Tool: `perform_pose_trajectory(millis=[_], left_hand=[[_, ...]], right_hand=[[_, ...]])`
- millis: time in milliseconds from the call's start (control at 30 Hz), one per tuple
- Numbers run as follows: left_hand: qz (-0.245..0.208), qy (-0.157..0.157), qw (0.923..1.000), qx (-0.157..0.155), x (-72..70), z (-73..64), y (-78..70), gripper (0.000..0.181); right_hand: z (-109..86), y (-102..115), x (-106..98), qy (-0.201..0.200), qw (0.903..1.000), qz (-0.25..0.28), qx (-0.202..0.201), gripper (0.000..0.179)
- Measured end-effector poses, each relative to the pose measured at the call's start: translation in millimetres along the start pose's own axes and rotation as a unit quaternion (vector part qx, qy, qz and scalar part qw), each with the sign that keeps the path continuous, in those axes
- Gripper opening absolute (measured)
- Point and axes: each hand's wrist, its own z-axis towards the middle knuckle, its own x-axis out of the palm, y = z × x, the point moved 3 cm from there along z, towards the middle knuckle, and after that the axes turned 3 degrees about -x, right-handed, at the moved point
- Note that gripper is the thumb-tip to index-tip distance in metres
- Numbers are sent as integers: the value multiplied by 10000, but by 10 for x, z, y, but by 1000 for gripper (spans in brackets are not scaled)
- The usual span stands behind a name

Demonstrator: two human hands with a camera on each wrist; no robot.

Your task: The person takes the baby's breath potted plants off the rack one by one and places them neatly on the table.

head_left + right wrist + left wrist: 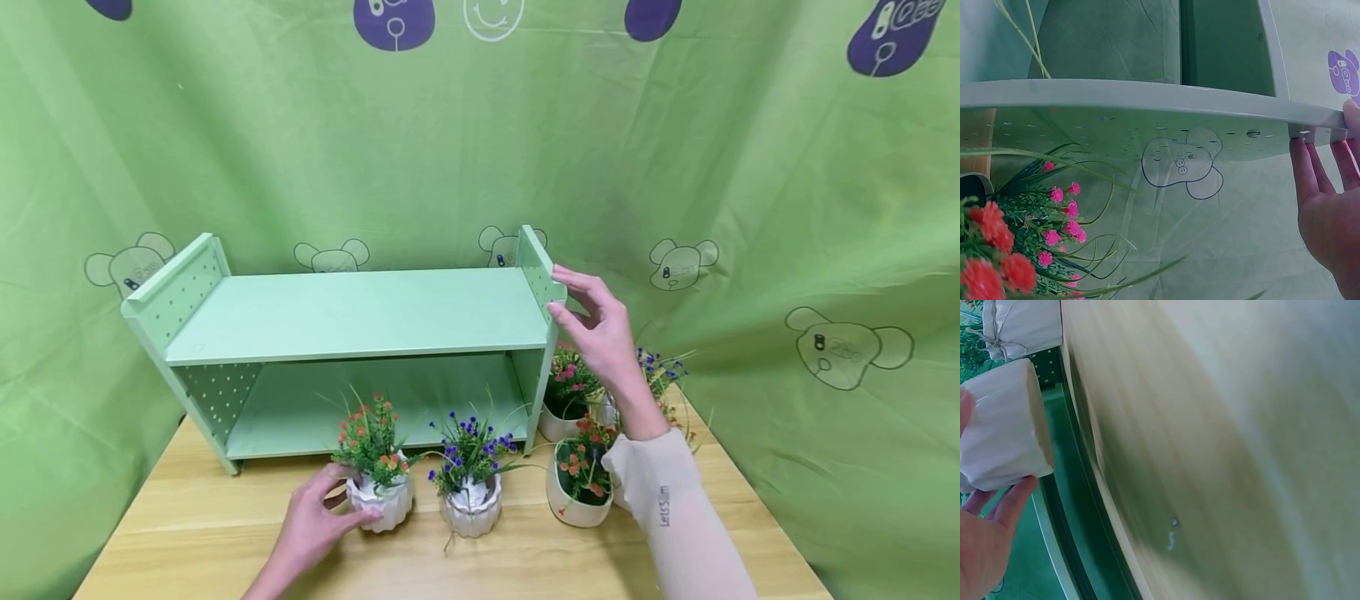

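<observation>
My left hand (318, 512) holds a white fluted flowerpot (384, 502) with orange artificial flowers (371, 437), thumb and fingers round its sides. In the left wrist view, this pot's base (1040, 428) appears off the tabletop. Just right of it stands a white pot (471, 510) with blue-purple flowers (472, 446), twine tied round it. My right hand (600, 329) grips the upper right side panel of a mint-green two-tier shelf (360, 312). In the right wrist view, the fingers (1305, 169) lie against the panel's outer face, the thumb on the other side.
Right of the shelf are several more potted flowers: a white pot with orange-red blooms (579, 496), one with pink blooms (570, 375) and others partly behind my right arm. The wooden table (202, 533) backs onto a green patterned curtain (420, 167).
</observation>
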Motion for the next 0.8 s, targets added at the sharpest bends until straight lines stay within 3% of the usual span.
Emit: perform_pose_trajectory(millis=[467, 800], left_hand=[[338, 351, 9985, -243, 53, 32, 17, 51], [129, 536, 9981, -276, 49, 66, 97, 51]], right_hand=[[-3, -15, 0, 2, 10000, -31, 48, 43], [-6, -1, -4, 14, 10000, -24, 37, 43]])
